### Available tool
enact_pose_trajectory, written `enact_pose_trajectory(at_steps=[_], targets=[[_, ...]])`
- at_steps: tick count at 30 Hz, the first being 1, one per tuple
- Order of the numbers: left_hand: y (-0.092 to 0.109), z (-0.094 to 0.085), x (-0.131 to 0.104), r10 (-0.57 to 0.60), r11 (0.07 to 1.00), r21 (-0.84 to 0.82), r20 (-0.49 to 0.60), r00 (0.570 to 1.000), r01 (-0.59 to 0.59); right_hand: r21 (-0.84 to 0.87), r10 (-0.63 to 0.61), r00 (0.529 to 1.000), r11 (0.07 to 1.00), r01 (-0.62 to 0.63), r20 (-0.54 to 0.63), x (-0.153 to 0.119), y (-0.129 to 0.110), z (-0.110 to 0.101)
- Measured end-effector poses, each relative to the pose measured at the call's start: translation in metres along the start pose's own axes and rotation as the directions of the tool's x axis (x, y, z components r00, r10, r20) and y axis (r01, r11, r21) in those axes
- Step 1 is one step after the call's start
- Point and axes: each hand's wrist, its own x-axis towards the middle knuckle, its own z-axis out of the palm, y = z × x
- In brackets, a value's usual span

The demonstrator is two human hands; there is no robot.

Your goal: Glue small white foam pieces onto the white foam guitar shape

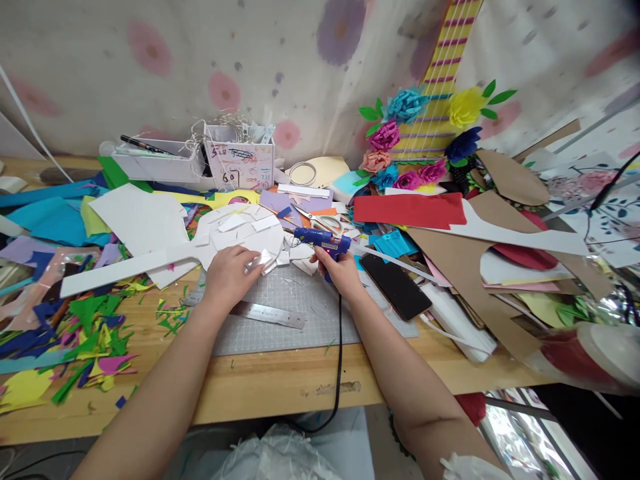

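Observation:
My right hand (339,268) is wrapped round the handle of a blue glue gun (321,239), whose nozzle points left and from whose back a long white stick extends to the right. My left hand (233,268) has its fingers closed around a small white piece (265,259) above the top edge of the grey cutting mat (280,339). Just behind it lies a white guitar-shaped cutout (210,240) with several white strips on its round body. A steel ruler (273,314) rests on the mat, partly behind my left wrist. Scissors (327,222) lie behind the glue gun.
A black phone (396,285) lies right of the mat. Colourful paper scraps (95,327) cover the left side. Red felt (410,209) and brown cardboard (450,257) lie at right. Behind stand a white box (240,163) and a flower-decorated yellow guitar neck (445,67). A black cord (340,360) hangs over the front edge.

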Motion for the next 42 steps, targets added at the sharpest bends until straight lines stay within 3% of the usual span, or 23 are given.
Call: enact_pose_trajectory(at_steps=[19,27,32,42], targets=[[-0.006,0.003,-0.001,-0.043,0.998,-0.050,0.050,0.998,0.045,-0.031,-0.005,1.000,1.000,0.005,0.008,0.001,0.000,0.000],[-0.013,-0.003,0.002,-0.065,0.989,-0.130,0.006,0.998,0.065,-0.018,-0.019,1.000,1.000,0.019,0.003,0.002,0.001,-0.001],[-0.018,-0.003,0.002,-0.085,0.992,-0.088,0.047,0.995,0.089,-0.030,-0.028,1.000,0.999,0.028,0.002,0.002,0.002,-0.002],[-0.024,-0.006,0.001,-0.014,0.989,-0.144,0.115,0.993,0.030,-0.010,-0.034,0.999,0.999,0.034,0.000,0.002,0.002,-0.002]])
